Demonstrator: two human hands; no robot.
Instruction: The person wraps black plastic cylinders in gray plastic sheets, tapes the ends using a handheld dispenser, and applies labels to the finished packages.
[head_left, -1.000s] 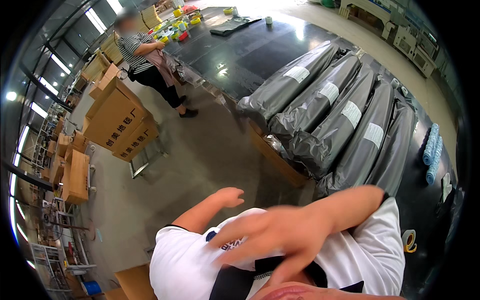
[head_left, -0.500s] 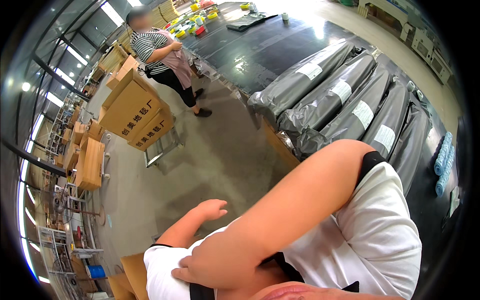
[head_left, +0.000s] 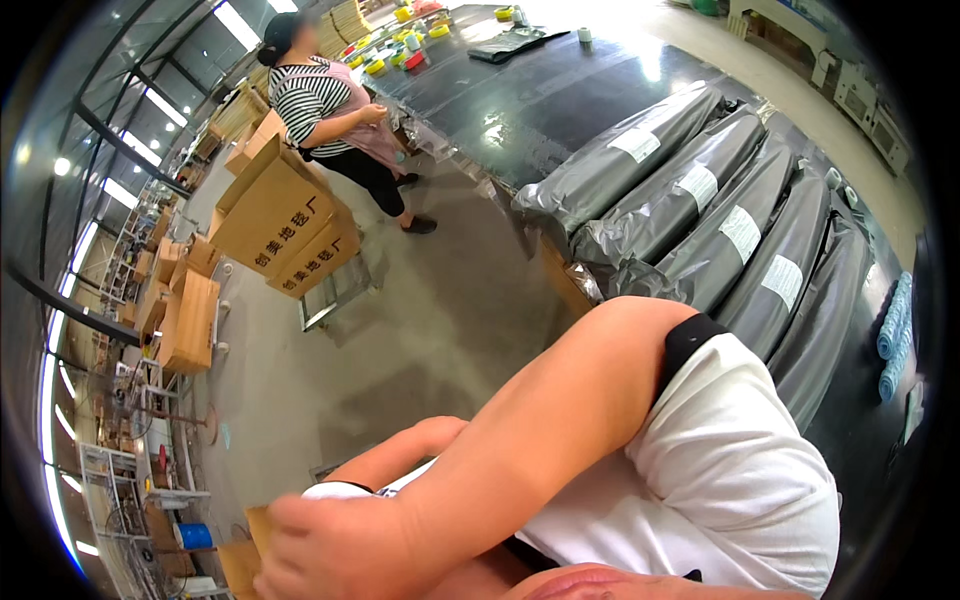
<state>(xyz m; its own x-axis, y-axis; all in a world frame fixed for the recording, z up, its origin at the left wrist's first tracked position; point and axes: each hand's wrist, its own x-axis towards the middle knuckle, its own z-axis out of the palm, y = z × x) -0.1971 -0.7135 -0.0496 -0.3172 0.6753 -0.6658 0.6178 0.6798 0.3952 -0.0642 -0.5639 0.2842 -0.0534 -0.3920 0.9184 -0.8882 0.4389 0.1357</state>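
Bent across my chest, my right arm brings my right hand [head_left: 335,548] past my left shoulder at the lower left. Its fingers look curled but are smeared by motion, and I see no object in them. My left hand [head_left: 440,430] is farther from me, partly covered by my right forearm; its fingers are hidden. A white short sleeve with a black band [head_left: 690,350] covers my right shoulder. Beyond my right arm, several long rolls in grey plastic wrap [head_left: 655,190], bearing white labels, lie side by side on a dark table [head_left: 440,90].
A person in a striped shirt and pink apron [head_left: 320,110] stands at the table's far left. Near them, large cardboard boxes [head_left: 270,220] rest on a metal cart [head_left: 335,300]. Tape rolls [head_left: 410,50] lie on the far table; blue rolled material [head_left: 895,340] lies at right.
My right hand has moved left and down off my left shoulder. My left hand has slipped largely behind my right forearm. The view has shifted slightly; the other person's head has turned.
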